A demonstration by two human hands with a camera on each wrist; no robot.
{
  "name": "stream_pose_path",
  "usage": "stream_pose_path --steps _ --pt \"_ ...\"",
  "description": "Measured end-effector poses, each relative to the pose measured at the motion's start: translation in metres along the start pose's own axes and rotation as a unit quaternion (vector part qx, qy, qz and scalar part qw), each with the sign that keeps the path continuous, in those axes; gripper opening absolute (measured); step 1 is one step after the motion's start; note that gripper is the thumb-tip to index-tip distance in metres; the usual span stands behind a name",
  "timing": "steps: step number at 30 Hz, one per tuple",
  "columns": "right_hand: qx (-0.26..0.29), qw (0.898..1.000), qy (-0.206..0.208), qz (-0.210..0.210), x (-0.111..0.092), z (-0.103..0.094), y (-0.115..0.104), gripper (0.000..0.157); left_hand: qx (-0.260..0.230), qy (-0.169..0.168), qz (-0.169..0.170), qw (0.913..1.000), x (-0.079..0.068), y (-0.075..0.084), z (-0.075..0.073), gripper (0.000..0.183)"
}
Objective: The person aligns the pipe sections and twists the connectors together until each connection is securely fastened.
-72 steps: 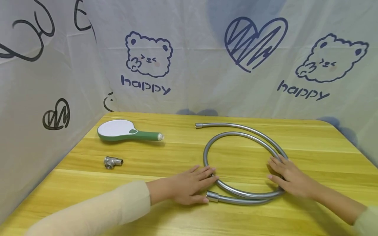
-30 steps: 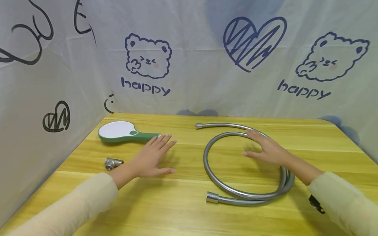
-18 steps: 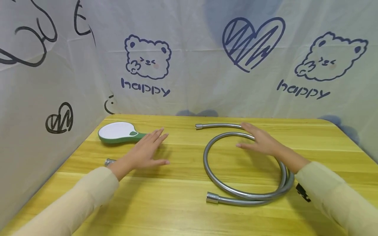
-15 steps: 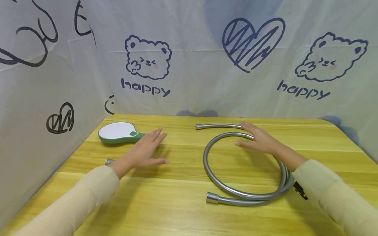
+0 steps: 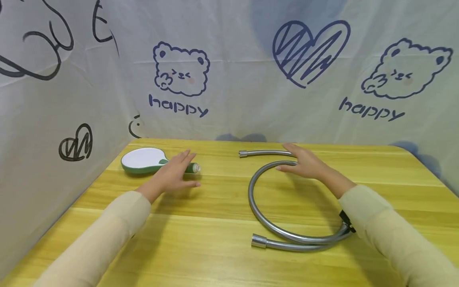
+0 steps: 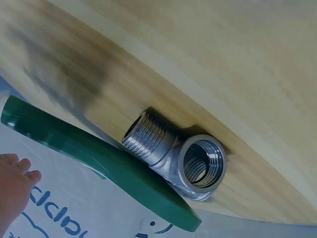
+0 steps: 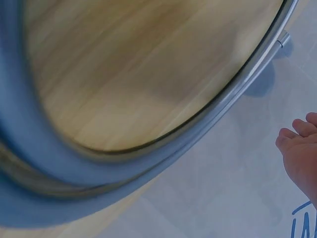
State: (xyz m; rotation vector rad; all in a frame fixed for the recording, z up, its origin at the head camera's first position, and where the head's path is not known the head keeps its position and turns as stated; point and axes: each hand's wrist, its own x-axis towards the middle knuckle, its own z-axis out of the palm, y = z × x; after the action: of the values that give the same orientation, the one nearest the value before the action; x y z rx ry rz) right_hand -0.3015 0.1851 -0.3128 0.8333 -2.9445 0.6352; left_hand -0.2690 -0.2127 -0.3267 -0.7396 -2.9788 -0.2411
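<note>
My left hand [image 5: 172,173] hovers over the handle of a green-and-white shower head [image 5: 143,157], fingers straight and thumb apart. The handle's pale tip pokes out to the right of it. A threaded metal tee fitting [image 6: 168,161] lies on the table in front of the shower head in the left wrist view; my left arm hides it from the head camera. Over the far side of a coiled grey shower hose [image 5: 252,195] is my right hand [image 5: 305,162], fingers extended and holding nothing. Both metal end nuts of the hose point left.
The yellow wood table [image 5: 211,247] extends under everything. White cloth [image 5: 244,91] with drawn bears and hearts hangs behind and at the sides. A small black device [image 5: 346,221] sits under my right sleeve, overlapping the coil's right side in the head view.
Both hands have come off the hose. The left has travelled left to above the shower head's handle; the right has gone forward and left over the coil. Hose and shower head stay put.
</note>
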Motion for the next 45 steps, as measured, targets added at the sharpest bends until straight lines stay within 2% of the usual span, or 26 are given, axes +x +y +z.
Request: stream_pose_path --steps 4,11,21,30,39,45 --pt "0.012 1.000 -0.006 0.000 0.006 0.004 -0.001 0.086 -0.001 -0.011 -0.018 0.9998 0.004 -0.004 -0.001 0.095" --pt "0.016 1.000 -0.010 0.013 0.018 0.010 -0.004 0.084 0.002 -0.013 -0.030 0.9995 0.012 -0.010 0.000 0.092" --pt "0.008 1.000 -0.006 0.007 0.034 0.016 -0.008 0.080 -0.032 -0.030 -0.064 0.9970 0.018 -0.018 -0.003 0.087" --pt "0.024 1.000 -0.006 -0.002 0.045 0.022 -0.004 0.079 -0.047 -0.032 -0.063 0.9964 0.021 -0.025 -0.001 0.076" --pt "0.018 1.000 -0.023 0.008 0.060 0.027 0.000 0.075 -0.067 -0.046 -0.086 0.9929 0.017 -0.027 -0.004 0.067" --pt "0.026 0.998 -0.036 0.032 0.066 0.030 0.002 0.075 -0.069 -0.037 -0.061 0.9950 0.018 -0.029 -0.002 0.052"
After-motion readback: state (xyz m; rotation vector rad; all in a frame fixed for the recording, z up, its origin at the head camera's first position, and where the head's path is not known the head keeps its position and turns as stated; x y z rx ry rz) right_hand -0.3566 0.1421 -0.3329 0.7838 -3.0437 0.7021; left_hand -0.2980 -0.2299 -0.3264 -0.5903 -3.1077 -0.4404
